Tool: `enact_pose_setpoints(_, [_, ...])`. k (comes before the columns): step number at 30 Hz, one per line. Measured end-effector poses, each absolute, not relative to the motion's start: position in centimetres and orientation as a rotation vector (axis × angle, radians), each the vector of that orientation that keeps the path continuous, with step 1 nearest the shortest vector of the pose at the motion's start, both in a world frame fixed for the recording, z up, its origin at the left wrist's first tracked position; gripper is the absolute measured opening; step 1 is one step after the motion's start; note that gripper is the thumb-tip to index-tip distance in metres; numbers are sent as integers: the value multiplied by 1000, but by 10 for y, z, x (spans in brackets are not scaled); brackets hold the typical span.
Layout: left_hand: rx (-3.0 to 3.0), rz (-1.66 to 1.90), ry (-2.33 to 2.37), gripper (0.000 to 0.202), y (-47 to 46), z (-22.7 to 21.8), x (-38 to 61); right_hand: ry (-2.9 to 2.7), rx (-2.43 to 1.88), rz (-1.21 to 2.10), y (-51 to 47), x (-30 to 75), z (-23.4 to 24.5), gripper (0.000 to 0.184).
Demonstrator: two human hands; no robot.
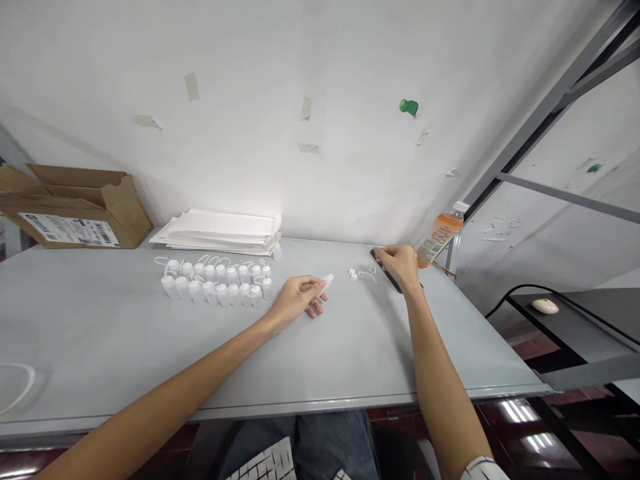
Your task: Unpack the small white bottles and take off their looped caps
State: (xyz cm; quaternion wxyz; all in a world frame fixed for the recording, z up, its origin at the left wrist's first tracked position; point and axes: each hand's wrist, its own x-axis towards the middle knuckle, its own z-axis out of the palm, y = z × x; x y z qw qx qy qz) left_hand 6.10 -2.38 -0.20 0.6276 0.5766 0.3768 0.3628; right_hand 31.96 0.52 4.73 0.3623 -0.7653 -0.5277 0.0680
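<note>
My left hand [301, 295] holds a small white plastic bottle [327, 281] between thumb and fingers, its narrow end pointing away to the right. My right hand [399, 263] is closed in a pinch over the far end of a flat black object [393, 275], perhaps a phone; what lies between the fingertips is hidden. Between the hands lie a few small white caps [353, 273] and thin white loops [369, 272]. Left of my left hand, several small white bottles [210, 292] stand in two rows, some with white cords at their tops.
A stack of white paper sheets [220, 230] lies against the wall behind the rows. An open cardboard box [75, 207] stands at the back left. A bottle of orange drink [440, 237] leans at the back right, near a metal frame. A white mouse [545, 306] rests on a lower surface.
</note>
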Motion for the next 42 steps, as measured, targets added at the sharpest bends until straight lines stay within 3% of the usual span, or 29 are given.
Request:
enact_pose_setpoints(11, [1322,950,836,41,-28,0,64,-1768,-1287,1085,-14,257,58,38])
enact_pose_setpoints(20, [1403,1038,872,39,-29,4,63,-1663,-1108,1226,-14,238,52,30])
enact_pose_setpoints(27, [1586,1087,1030,39,-29,30,49,-1397,-1129,1112,-2,243,43,32])
enact_pose_setpoints(36, [2020,1716,1239,25,-7,72,-10,-1790,-1352,479,18,210,-7,15])
enact_pose_setpoints(42, [1944,1846,1433,22,20,69,-49,-1808,-1381,328,46,183,-15,16])
